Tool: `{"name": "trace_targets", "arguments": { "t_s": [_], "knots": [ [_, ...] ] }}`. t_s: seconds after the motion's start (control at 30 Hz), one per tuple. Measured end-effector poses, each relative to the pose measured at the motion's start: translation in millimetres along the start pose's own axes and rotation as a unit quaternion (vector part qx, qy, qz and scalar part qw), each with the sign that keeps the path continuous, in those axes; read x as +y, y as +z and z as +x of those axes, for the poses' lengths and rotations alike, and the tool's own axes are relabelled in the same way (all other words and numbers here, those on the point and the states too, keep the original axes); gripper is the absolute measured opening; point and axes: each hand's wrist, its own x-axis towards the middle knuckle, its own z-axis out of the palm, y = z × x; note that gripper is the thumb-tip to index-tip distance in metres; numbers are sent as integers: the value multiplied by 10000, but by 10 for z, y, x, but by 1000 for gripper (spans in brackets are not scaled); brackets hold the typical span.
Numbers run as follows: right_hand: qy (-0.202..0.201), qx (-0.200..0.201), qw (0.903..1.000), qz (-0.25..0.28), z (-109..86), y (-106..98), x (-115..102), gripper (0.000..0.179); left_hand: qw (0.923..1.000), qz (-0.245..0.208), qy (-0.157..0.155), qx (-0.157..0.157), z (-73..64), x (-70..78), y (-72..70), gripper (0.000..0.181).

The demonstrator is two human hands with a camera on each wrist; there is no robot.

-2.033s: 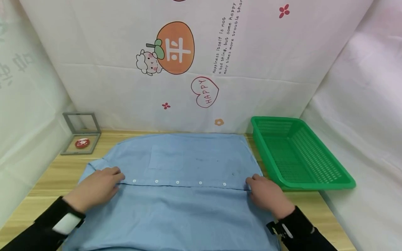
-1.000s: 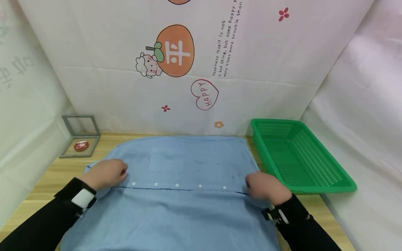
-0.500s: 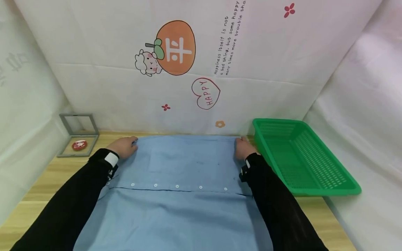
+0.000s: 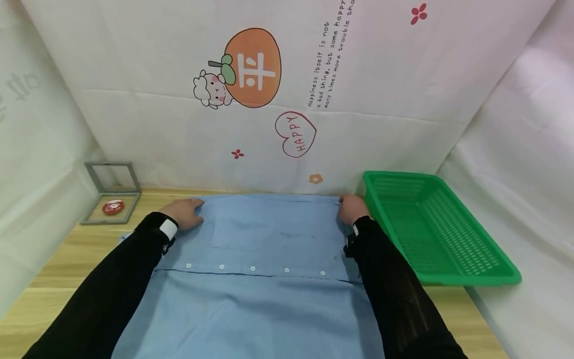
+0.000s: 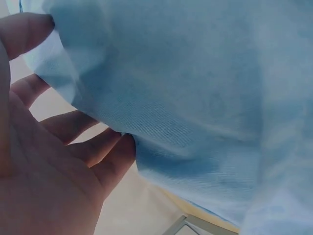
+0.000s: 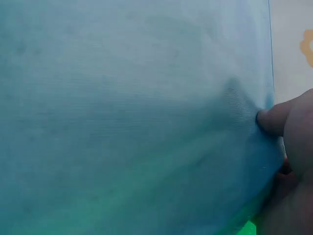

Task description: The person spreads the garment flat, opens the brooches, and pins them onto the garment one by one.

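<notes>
A light blue button-up shirt (image 4: 269, 229) lies sideways on the table, its row of white buttons running left to right. My left hand (image 4: 185, 213) is at its far left edge. In the left wrist view, the fingers (image 5: 117, 159) reach under the shirt's edge while the thumb stands apart from them. At the far right corner, my right hand (image 4: 353, 208) pinches the shirt. The right wrist view shows the thumb (image 6: 276, 118) pressing into the cloth, which puckers there; the other fingers are mostly hidden.
A green plastic basket (image 4: 389, 227) stands right of the shirt, close to my right forearm. At the back left, a grey-framed open case (image 4: 133, 205) holds a small red round item (image 4: 113, 207). A white printed cloth (image 4: 358, 144) hangs behind the wooden table (image 4: 67, 259).
Both hands have moved away from me, from beside the button row to the shirt's far corners. Over the last half second, my left thumb and fingers have spread apart.
</notes>
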Motion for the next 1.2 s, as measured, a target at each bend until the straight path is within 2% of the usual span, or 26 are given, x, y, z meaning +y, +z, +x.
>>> {"name": "trace_targets", "arguments": {
  "t_s": [0.07, 0.17, 0.27, 0.33, 0.4, 0.5, 0.57, 0.63, 0.73, 0.8, 0.87, 1.03, 1.13, 1.2],
  "knots": [
    [22, 81, 9999, -66, 1, -33, -13, 29, 9998, 30, -127, -130, 8, -5, -5, 69],
    [86, -148, 9994, -300, 4, -79, -50, 17, 9986, -30, -417, -334, 2, 12, -38, 74],
    [146, -525, 9975, -460, 22, -96, -63, 22, 9969, -180, -592, -484, -17, 59, -100, 77],
    [159, -581, 9967, -547, 45, -84, -40, 24, 9962, -314, -679, -440, -6, 88, -116, 75],
    [229, -367, 9981, -444, 72, -69, -21, 23, 9971, -374, -641, -190, 25, 109, -117, 69],
    [112, -35, 9997, -207, 119, -45, -23, 31, 9974, -406, -385, 463, 106, 116, -80, 49],
    [6, -75, 10000, 23, 140, -37, -67, 34, 9957, -496, -156, 767, 153, 114, -61, 35],
    [-156, -306, 9994, 29, 160, -29, -109, 35, 9937, -675, 41, 889, 193, 110, -45, 27],
    [-235, -621, 9977, -98, 181, -19, -157, 33, 9928, -837, 316, 793, 232, 125, -38, 19],
    [-263, -679, 9969, -283, 194, -14, -163, 31, 9933, -807, 447, 701, 249, 141, -41, 16],
    [-259, -697, 9963, -434, 211, -12, -153, 31, 9940, -787, 478, 585, 270, 149, -44, 21],
    [-275, -860, 9941, -609, 255, -51, -131, 32, 9959, -800, 167, 393, 313, 129, -51, 43],
    [-369, -925, 9932, -604, 268, -92, -149, 28, 9968, -674, 30, 432, 301, 132, -80, 37],
    [-524, -835, 9927, -692, 271, -106, -162, 27, 9975, -520, -27, 484, 286, 140, -103, 29]
  ]
}}
